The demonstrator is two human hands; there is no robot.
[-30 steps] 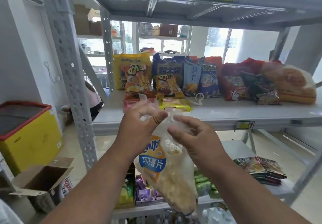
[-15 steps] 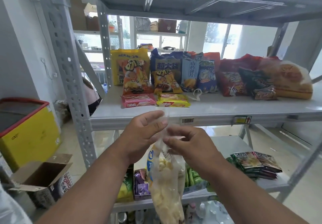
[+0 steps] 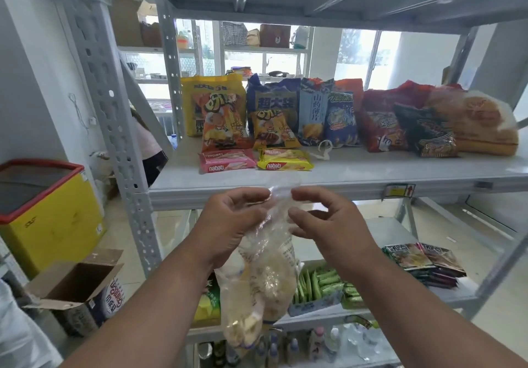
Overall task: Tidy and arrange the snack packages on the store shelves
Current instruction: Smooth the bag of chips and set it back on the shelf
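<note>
Left hand (image 3: 231, 221) and right hand (image 3: 325, 219) pinch the top of a clear chip bag (image 3: 263, 276) hanging at 6 o'clock; snack packages (image 3: 274, 118) at 12 o'clock already stand arranged on the shelf (image 3: 357, 176); this bag remains unplaced

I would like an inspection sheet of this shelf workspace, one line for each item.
Surface: grey metal shelf, front part bare.
Job's things: clear chip bag hangs in front of the shelf; snack bags stand in a row at the back; pink wafer pack and yellow wafer pack lie flat in front.
Clutter: small white plastic piece beside the yellow pack.
Grippers: left hand and right hand pinch the bag's top.
Cables: thin white wire on the left wall.
Surroundings: yellow chest, open carton, lower shelf with green packs.
</note>
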